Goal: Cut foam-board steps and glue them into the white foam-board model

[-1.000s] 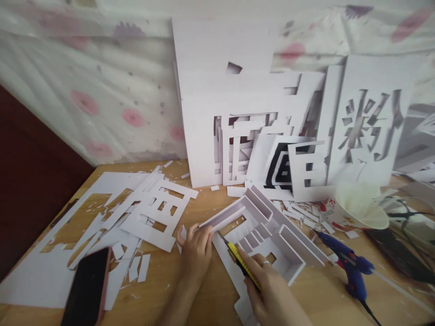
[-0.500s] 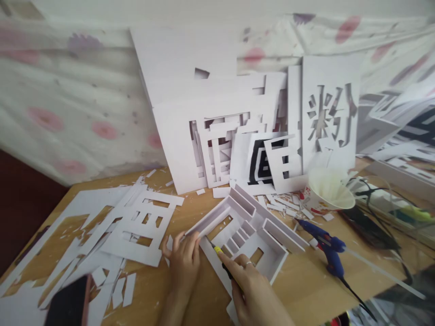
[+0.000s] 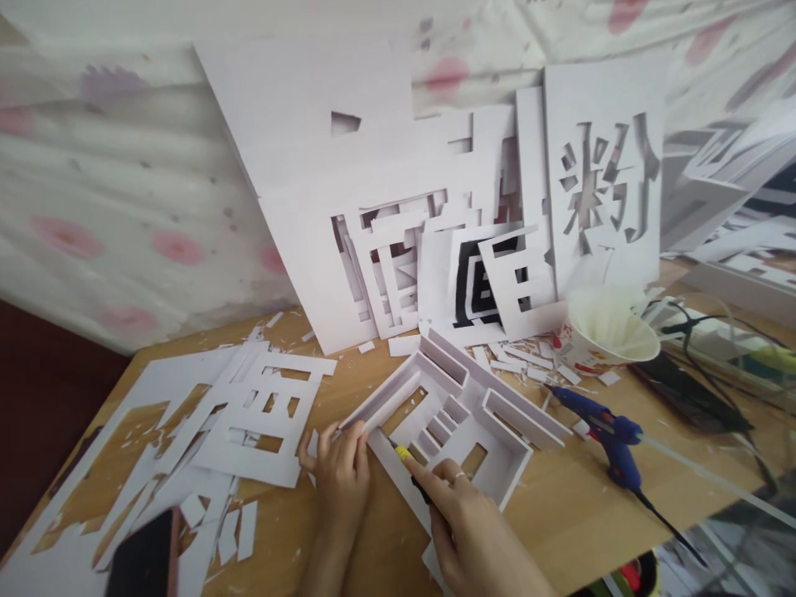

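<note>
In front of me on the wooden table lies a hollow white foam-board character [image 3: 491,435] with upright strip walls and cut-out openings. My left hand [image 3: 341,464] grips its left corner, fingers bent over the edge. A yellow and black craft knife [image 3: 404,453] is closed in my right hand [image 3: 476,526], the forefinger stretched along it. The knife's tip points at the inner side of the left edge, by the end of a wall strip; whether it touches the board I cannot tell. To the right lies a blue hot glue gun [image 3: 606,427], a long glue stick in its back.
Cut foam sheets [image 3: 249,414] and a phone [image 3: 143,555] lie on the left. Cut-out panels [image 3: 298,166] lean against the flowered curtain. A paper cup [image 3: 609,332] stands back right, near cables [image 3: 690,332] and a dark flat object [image 3: 690,390]. Scraps [image 3: 519,361] litter the table.
The view has shifted slightly. The knife and my right hand are a touch lower along the left edge of the character. My left hand keeps its hold.
</note>
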The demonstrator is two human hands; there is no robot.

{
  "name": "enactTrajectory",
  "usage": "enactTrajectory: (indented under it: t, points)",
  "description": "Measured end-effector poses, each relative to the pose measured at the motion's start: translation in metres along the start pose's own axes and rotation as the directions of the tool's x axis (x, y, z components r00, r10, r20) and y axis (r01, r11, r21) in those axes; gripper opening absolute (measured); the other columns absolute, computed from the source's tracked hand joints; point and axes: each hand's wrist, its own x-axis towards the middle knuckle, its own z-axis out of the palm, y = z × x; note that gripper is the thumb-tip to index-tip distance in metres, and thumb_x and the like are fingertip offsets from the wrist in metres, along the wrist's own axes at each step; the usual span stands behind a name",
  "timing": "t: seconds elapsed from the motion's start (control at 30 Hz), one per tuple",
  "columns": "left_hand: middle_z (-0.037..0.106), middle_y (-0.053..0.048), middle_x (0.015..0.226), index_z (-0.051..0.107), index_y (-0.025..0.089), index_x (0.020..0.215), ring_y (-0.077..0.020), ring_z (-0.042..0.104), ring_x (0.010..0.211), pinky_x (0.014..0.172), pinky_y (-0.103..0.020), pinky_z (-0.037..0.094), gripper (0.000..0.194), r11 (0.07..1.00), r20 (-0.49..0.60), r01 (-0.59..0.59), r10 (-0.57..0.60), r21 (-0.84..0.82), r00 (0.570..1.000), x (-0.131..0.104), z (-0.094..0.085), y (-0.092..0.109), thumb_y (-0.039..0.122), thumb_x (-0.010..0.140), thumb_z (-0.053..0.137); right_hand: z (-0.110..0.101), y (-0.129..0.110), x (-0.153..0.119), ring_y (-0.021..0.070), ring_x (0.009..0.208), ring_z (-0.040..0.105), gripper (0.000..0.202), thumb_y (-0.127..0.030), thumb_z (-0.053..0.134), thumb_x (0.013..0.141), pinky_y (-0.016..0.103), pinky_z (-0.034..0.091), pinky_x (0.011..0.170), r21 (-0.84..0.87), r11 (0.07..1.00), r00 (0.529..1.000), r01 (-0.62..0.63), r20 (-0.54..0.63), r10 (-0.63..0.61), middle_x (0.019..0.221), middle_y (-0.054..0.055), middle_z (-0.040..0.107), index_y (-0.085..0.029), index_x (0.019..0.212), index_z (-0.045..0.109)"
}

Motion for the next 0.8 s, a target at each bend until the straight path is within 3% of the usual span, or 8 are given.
enactTrajectory:
  t: [0.43, 0.8]
  points:
    - [0.077, -0.003, 0.080, 0.069, 0.020, 0.097, -0.0257, 0.065, 0.092, 0.107, -0.045, 0.022, 0.016, 1.000, 0.019, -0.005, 0.005, -0.021, 1.000, 0.002, -0.001, 0.002, 0.020, 0.097, 0.053, 0.003, 0.000, -0.001, 0.0218, 0.098, 0.068, 0.076, -0.001, 0.036, 0.080, 0.036, 0.054, 0.090, -0.027, 1.000, 1.000, 0.015, -0.008, -0.015, 0.122, 0.015, 0.059, -0.026, 0.152, 0.039]
    - [0.078, -0.003, 0.085, 0.071, 0.021, 0.101, -0.0267, 0.064, 0.102, 0.111, -0.048, 0.019, 0.019, 0.992, 0.073, 0.109, -0.104, -0.066, 0.992, -0.008, 0.006, 0.001, 0.021, 0.098, 0.052, 0.012, 0.013, -0.002, 0.0208, 0.085, 0.069, 0.070, -0.004, 0.035, 0.083, 0.035, 0.057, 0.077, -0.153, 0.983, 0.989, 0.103, -0.086, -0.117, 0.113, 0.013, 0.061, -0.027, 0.149, 0.044]
